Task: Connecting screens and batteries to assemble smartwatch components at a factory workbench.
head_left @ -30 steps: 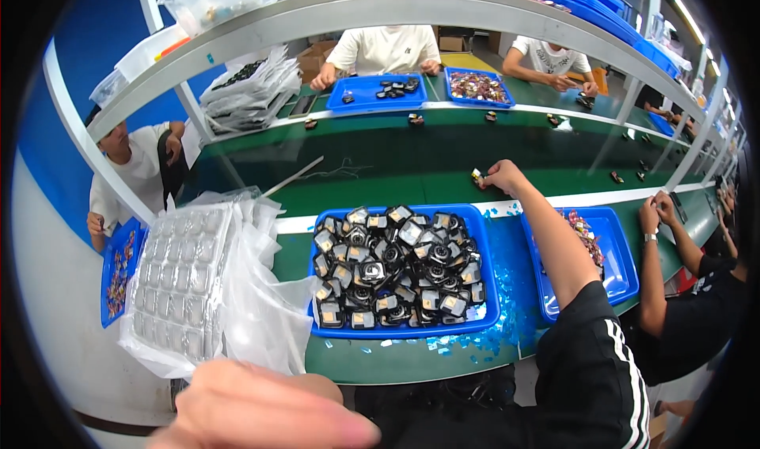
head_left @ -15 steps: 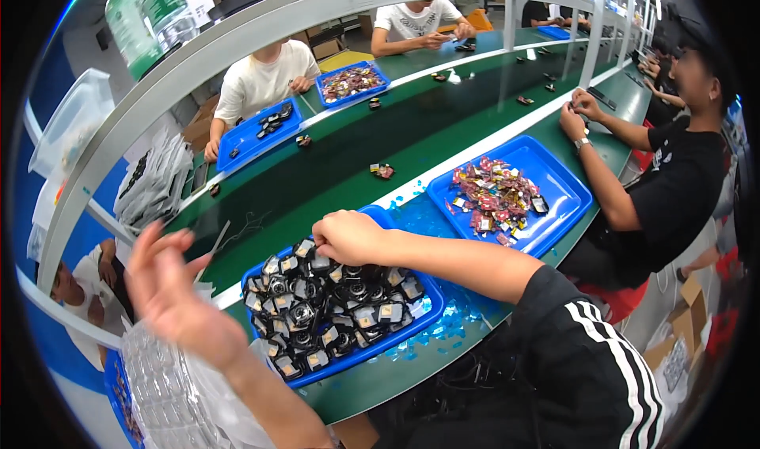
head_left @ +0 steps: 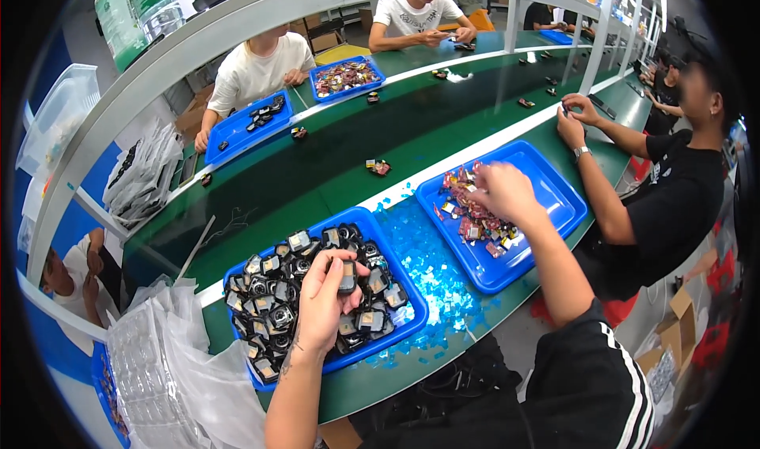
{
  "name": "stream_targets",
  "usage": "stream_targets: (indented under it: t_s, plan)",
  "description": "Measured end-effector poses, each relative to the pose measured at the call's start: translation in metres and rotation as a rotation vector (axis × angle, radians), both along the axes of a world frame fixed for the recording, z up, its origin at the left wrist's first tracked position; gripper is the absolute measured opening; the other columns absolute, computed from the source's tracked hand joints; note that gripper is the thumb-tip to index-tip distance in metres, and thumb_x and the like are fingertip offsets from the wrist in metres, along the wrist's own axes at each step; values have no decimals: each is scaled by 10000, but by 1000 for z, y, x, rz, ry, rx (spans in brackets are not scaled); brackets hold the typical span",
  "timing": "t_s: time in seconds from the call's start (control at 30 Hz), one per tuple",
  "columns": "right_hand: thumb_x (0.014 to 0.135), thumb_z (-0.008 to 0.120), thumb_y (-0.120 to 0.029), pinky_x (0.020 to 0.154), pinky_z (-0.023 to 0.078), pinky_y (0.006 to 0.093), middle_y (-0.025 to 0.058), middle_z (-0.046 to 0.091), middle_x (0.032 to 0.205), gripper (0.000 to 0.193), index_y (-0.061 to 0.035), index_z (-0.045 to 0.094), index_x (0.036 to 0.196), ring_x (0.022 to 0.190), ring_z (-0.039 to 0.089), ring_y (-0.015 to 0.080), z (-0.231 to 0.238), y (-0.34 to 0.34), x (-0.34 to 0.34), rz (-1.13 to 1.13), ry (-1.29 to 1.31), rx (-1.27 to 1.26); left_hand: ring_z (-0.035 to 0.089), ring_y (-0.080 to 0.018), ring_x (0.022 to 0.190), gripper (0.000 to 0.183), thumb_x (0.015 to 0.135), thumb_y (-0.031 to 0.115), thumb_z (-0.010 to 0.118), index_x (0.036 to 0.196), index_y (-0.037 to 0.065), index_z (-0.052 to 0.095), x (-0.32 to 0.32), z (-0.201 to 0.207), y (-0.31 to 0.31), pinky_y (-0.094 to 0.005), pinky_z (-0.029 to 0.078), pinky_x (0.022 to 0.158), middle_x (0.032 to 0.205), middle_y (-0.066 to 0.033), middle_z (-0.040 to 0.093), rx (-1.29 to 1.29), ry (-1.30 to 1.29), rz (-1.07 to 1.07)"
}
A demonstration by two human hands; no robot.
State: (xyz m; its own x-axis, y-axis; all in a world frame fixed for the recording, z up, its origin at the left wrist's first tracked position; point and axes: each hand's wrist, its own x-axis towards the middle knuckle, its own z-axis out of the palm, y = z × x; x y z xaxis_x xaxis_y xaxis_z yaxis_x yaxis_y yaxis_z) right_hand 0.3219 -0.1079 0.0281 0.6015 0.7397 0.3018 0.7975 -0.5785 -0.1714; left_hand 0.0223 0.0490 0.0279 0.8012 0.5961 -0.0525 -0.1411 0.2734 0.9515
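My left hand is closed round a small black case with a greyish face, like a smartwatch body. It is above a blue tray heaped with similar black cases, some with tan or grey squares. Over a second blue tray, my right hand reaches into a pile of small red, white and yellow parts. Its fingers are bent and pressed together at the pile; their tips and anything in them are hidden.
Blue film scraps litter the green bench between the trays. Clear plastic blister trays are stacked at left. A dark conveyor belt carries scattered parts. A co-worker sits at right; others work across the belt, beside more blue trays.
My right hand has moved from the black cases to the red parts. My left hand, raised and spread before, has come down over the near tray and now holds a black case.
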Motion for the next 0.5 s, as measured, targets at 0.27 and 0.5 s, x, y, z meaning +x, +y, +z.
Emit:
stream_targets:
  t_s: [0.27, 0.5]
  plan:
    - [761, 745, -104, 597, 476, 322, 84, 626, 669, 150, -30, 614, 772, 627, 615, 198, -3, -29, 15, 101, 279, 232, 655, -197, 779, 418, 970, 90, 523, 1365, 39, 395, -8, -10, -6, -279, 561, 659, 1039, -104, 579, 34, -8, 101]
    - [837, 712, -145, 572, 454, 288, 57, 604, 650, 165, 5, 642, 831, 571, 546, 126, -4, -33, 29, 97, 241, 435, 646, -168, 886, 216, 947, 70, 548, 1121, -46, 603, -9, -11, -11, -265, 557, 683, 1103, -92, 536, 340, -9, 79]
